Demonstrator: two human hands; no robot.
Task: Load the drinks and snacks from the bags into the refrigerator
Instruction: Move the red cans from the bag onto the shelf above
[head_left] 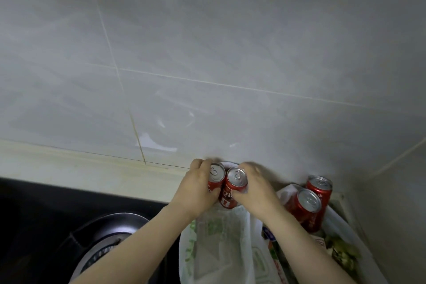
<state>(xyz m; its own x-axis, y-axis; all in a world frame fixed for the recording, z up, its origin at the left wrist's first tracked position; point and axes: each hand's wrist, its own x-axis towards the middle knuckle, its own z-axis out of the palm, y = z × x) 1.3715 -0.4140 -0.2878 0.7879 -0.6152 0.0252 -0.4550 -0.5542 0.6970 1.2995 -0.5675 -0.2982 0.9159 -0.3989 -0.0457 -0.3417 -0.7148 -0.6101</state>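
My left hand grips a red drink can and my right hand grips a second red can beside it; the two cans touch, upright, just above a white plastic bag with green print. Two more red cans stand to the right, by the wall corner. Snack packets show in another bag at the lower right. The refrigerator is not in view.
A grey tiled wall fills most of the view, close behind the cans. A pale counter ledge runs along it. A black cooktop with a dark pan lies at the lower left.
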